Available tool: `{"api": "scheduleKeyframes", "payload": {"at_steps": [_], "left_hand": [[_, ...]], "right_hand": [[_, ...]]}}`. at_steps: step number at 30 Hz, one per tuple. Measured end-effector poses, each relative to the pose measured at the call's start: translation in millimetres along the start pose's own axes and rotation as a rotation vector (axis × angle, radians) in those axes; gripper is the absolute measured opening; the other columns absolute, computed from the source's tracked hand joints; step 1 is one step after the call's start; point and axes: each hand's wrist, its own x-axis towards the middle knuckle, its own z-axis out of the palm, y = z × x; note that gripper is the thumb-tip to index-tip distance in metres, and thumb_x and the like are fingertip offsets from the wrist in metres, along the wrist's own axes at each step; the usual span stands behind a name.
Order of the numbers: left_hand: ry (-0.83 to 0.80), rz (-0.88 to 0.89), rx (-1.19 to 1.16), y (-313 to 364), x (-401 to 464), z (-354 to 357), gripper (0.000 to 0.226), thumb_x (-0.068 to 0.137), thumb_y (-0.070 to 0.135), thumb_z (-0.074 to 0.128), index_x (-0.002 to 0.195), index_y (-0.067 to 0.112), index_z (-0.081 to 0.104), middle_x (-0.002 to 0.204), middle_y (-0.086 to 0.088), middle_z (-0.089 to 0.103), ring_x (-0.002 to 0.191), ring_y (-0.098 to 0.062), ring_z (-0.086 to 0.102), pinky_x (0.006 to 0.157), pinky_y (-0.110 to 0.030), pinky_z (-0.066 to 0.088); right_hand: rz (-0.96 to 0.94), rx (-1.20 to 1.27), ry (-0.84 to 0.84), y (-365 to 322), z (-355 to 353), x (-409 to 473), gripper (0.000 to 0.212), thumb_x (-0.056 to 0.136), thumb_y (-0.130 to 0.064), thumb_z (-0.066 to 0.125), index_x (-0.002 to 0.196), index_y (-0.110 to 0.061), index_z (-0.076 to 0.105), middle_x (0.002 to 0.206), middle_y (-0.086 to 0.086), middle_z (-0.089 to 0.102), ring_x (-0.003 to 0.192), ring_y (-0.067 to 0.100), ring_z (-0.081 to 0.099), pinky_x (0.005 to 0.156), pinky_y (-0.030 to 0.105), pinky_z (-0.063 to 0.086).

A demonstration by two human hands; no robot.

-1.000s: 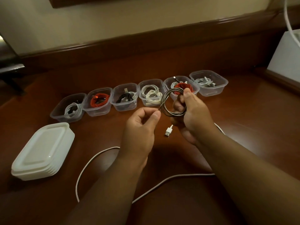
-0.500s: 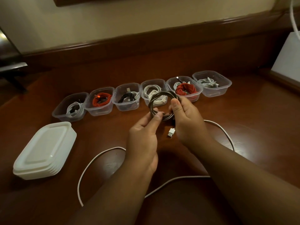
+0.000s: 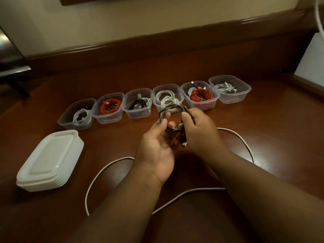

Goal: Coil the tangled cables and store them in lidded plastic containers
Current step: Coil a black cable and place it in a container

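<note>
Both hands hold a coiled grey metallic cable (image 3: 172, 109) above the wooden table (image 3: 263, 128). My left hand (image 3: 156, 148) pinches the coil's left side. My right hand (image 3: 199, 130) grips its right side, and a plug end hangs below it. Behind the coil runs a row of several clear plastic containers without lids, from the leftmost (image 3: 66, 118) to the rightmost (image 3: 243, 92), each with coiled white, red or black cables inside. A stack of white lids (image 3: 50, 160) lies at the front left. A long loose white cable (image 3: 98, 174) trails across the table under my forearms.
A raised wooden ledge (image 3: 157, 50) borders the table's back edge below the wall. A white box (image 3: 312, 62) stands at the far right with a white cord (image 3: 318, 16) hanging above it. A dark piece of furniture (image 3: 10, 67) is at the far left.
The coil has shifted left and lower, in front of the middle containers. My left hand came up from the trailing end and took hold of the coil's left side.
</note>
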Motion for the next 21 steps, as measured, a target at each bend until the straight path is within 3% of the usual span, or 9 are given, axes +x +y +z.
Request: {"api": "scheduleKeyframes", "payload": {"at_steps": [2, 4, 6, 9, 12, 14, 16, 21], "left_hand": [[-0.016, 0.038, 0.031, -2.2, 1.8, 0.2, 0.021, 0.086, 0.019, 0.058, 0.107, 0.016, 0.062, 0.070, 0.003, 0.058, 0.072, -0.016, 0.064, 0.066, -0.032, 0.057], [0.040, 0.114, 0.141, -5.8, 2.8, 1.0, 0.022, 0.092, 0.003, 0.055, 0.112, 0.011, 0.060, 0.080, -0.003, 0.065, 0.077, -0.016, 0.067, 0.067, -0.030, 0.059], [0.108, 0.162, 0.225, -8.8, 3.9, -1.2, 0.035, 0.092, -0.010, 0.050, 0.118, 0.012, 0.059, 0.086, -0.006, 0.064, 0.080, -0.015, 0.066, 0.070, -0.029, 0.059], [0.146, 0.219, 0.363, -7.4, 7.5, -6.5, 0.044, 0.093, -0.012, 0.047, 0.117, 0.022, 0.063, 0.087, -0.001, 0.060, 0.082, -0.011, 0.062, 0.084, -0.031, 0.056], [0.073, 0.215, 0.527, -3.1, 6.6, -3.9, 0.047, 0.098, -0.007, 0.042, 0.117, 0.032, 0.061, 0.085, 0.005, 0.069, 0.072, -0.006, 0.067, 0.068, -0.024, 0.055], [0.026, 0.192, 0.637, -2.1, 5.7, -2.9, 0.049, 0.101, -0.003, 0.041, 0.113, 0.041, 0.059, 0.090, -0.001, 0.068, 0.067, -0.008, 0.064, 0.060, -0.022, 0.053], [0.024, 0.204, 0.720, -1.6, 5.7, -4.6, 0.048, 0.100, -0.003, 0.043, 0.117, 0.040, 0.059, 0.080, 0.000, 0.064, 0.060, -0.006, 0.059, 0.052, -0.020, 0.049], [0.014, 0.139, 0.712, 5.2, 8.9, -12.0, 0.050, 0.096, -0.002, 0.044, 0.126, 0.034, 0.062, 0.065, 0.000, 0.059, 0.052, -0.007, 0.049, 0.046, -0.020, 0.036]], "right_hand": [[0.018, 0.053, -0.002, -0.1, 1.8, 0.6, 0.021, 0.101, -0.025, 0.051, 0.081, -0.023, 0.058, 0.075, -0.001, 0.065, 0.074, 0.021, 0.064, 0.073, 0.046, 0.054], [0.007, 0.077, -0.005, -0.7, 1.6, -1.3, 0.019, 0.100, -0.024, 0.053, 0.082, -0.024, 0.060, 0.077, 0.000, 0.067, 0.075, 0.021, 0.065, 0.074, 0.047, 0.054], [-0.089, 0.039, -0.007, -2.0, -1.0, -4.4, 0.015, 0.100, -0.022, 0.053, 0.088, -0.018, 0.062, 0.077, 0.001, 0.066, 0.072, 0.017, 0.063, 0.068, 0.041, 0.053], [-0.221, -0.009, 0.007, -2.1, -4.1, -5.9, 0.012, 0.100, -0.020, 0.054, 0.093, -0.014, 0.061, 0.073, -0.005, 0.062, 0.066, 0.010, 0.059, 0.057, 0.026, 0.048], [-0.245, -0.039, 0.029, 0.7, -7.2, -3.1, 0.009, 0.101, -0.020, 0.052, 0.095, -0.017, 0.059, 0.073, -0.009, 0.059, 0.065, 0.006, 0.058, 0.057, 0.025, 0.047], [-0.236, -0.052, 0.046, 2.2, -10.4, -0.1, 0.009, 0.101, -0.020, 0.051, 0.094, -0.022, 0.057, 0.074, -0.010, 0.060, 0.067, 0.006, 0.059, 0.057, 0.025, 0.048], [-0.230, -0.050, 0.058, 2.1, -12.1, 1.1, 0.010, 0.101, -0.020, 0.052, 0.094, -0.025, 0.056, 0.073, -0.010, 0.060, 0.067, 0.005, 0.060, 0.057, 0.024, 0.048], [-0.063, 0.047, 0.028, -2.3, -14.7, 3.3, 0.018, 0.101, -0.021, 0.052, 0.086, -0.013, 0.059, 0.072, 0.004, 0.064, 0.064, 0.022, 0.064, 0.062, 0.045, 0.056]]}}
